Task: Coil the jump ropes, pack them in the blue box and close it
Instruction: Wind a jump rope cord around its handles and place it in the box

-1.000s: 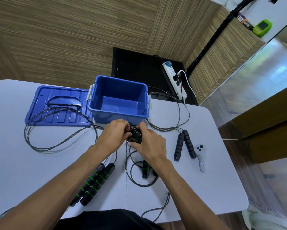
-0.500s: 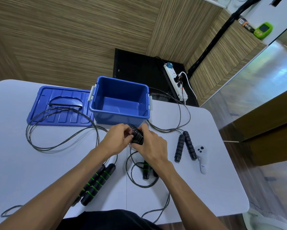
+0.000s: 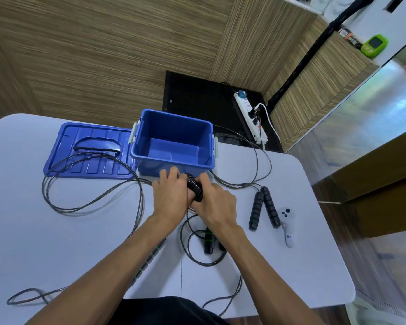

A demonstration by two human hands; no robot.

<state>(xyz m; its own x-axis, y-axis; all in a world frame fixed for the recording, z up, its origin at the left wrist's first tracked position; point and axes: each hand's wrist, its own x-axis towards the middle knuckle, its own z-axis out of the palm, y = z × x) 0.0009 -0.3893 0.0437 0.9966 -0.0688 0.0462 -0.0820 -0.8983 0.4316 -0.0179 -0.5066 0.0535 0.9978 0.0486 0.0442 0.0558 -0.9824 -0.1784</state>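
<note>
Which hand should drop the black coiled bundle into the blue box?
Probably the right hand: it wraps the bundle from the near side, while the left hand pinches its end. The open blue box sits just beyond both.

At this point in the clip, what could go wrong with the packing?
Both hands, left hand and right hand, grip the black handle while long cord trails loose; it may snag the lid. Another cord hangs off the table edge and could slip down.
</note>
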